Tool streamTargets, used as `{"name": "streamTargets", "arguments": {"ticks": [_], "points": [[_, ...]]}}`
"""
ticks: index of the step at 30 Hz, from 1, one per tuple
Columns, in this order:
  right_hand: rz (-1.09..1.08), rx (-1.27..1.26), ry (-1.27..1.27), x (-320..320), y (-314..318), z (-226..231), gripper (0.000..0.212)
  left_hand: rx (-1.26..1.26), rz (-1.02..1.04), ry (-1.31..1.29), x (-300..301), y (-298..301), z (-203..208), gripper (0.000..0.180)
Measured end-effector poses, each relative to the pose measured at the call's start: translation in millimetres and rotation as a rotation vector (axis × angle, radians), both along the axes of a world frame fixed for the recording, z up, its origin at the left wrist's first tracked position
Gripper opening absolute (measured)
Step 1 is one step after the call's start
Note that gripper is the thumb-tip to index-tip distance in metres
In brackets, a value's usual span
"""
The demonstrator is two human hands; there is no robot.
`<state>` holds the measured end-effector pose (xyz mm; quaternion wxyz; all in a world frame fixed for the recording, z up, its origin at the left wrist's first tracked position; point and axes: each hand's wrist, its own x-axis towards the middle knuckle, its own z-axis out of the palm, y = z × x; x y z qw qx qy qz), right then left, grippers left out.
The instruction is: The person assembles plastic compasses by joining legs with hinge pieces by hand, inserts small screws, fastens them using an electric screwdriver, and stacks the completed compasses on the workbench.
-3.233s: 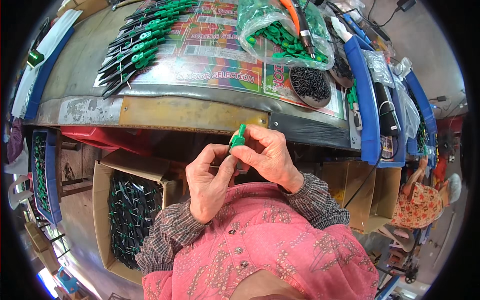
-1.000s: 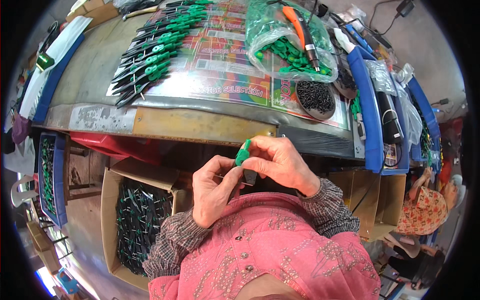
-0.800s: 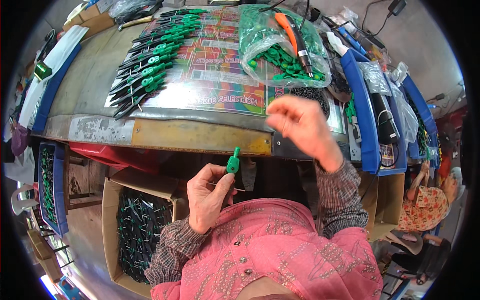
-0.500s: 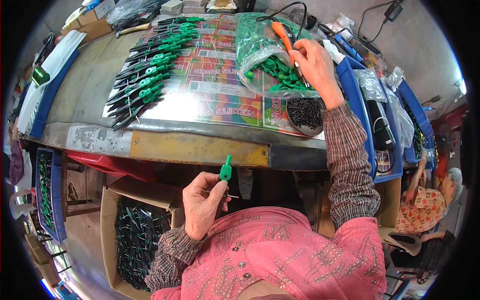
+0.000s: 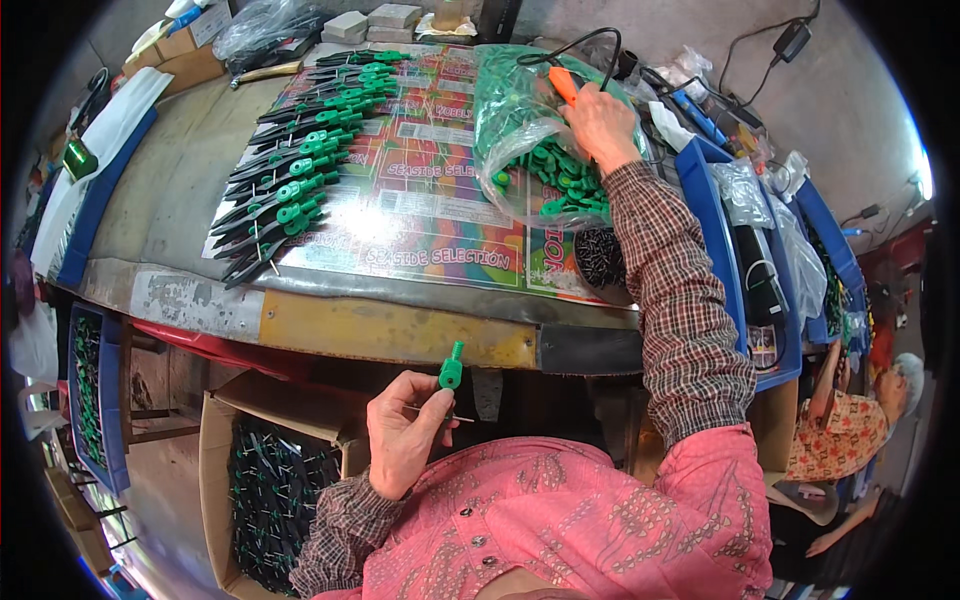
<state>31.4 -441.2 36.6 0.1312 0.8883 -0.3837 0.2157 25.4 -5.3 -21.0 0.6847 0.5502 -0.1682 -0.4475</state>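
Close to my chest, my left hand [image 5: 405, 425] pinches a green plastic fitting [image 5: 451, 370] with a ribbed stem pointing up. A thin metal pin sticks out sideways below the fitting, beside my fingers. My right hand [image 5: 602, 130] reaches across the bench and is closed on an orange-handled corded tool [image 5: 563, 86]; most of the tool is hidden by the hand. Under it lies a clear plastic bag [image 5: 500, 130] full of green fittings [image 5: 555, 165]. A round dish of small dark screws or pins [image 5: 600, 258] sits beside my right forearm.
A row of black pieces with green fittings [image 5: 300, 165] lies on the printed sheet [image 5: 420, 215]. A hammer [image 5: 265, 73] rests at the back left. Blue trays [image 5: 735, 270] stand on the right. Below the bench is a cardboard box [image 5: 215, 470] of pieces. Another person [image 5: 840, 425] sits at far right.
My right hand has moved slightly up and left with the orange tool, whose metal tip no longer shows. My left hand still holds the green fitting. The view has shifted a little.
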Motion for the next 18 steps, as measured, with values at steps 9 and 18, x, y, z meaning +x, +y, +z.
{"name": "streamTargets", "arguments": {"ticks": [9, 18], "points": [[0.313, 0.745, -0.6, -34, -26, 26, 0.042, 0.035, 0.01, -0.001, 2, -2, -3, 0.008], [0.529, 1.059, -1.003, -74, 0, 51, 0.039, -0.028, -0.019, 0.005, -12, -3, -2, 0.007]]}}
